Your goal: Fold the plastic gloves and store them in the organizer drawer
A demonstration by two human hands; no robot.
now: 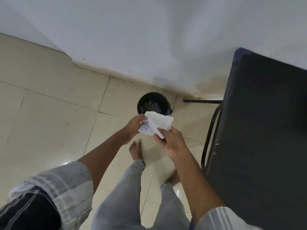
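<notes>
Gloves of thin white plastic, or what looks like them: one crumpled, partly folded white sheet (156, 125) with a small blue mark near its left edge, held in mid-air above the floor and directly over a round black bin (153, 103). Hard to count as one glove or two pressed together; no separate fingers visible. Pinched at the left edge by the left hand (135, 126), fingers curled around the crumpled end, and pinched at the lower right corner by the right hand (172, 142) between thumb and fingertips; both hands closed on the sheet, neither free. Likely very light, limp and slippery, prone to springing open out of a fold and sliding between the fingers, but not fragile beyond tearing if pulled hard. Best taken at opposite edges or corners, kept taut, with each crease pressed flat before the next fold. Below and around: cream tiled floor (49, 113), two bare feet, grey trousers, a white wall (149, 39) with a skirting line. At right, one dark worktop (265, 130) on a black metal frame, bare where visible. One bin, holding dark and blue scraps. No organizer drawer in view.
</notes>
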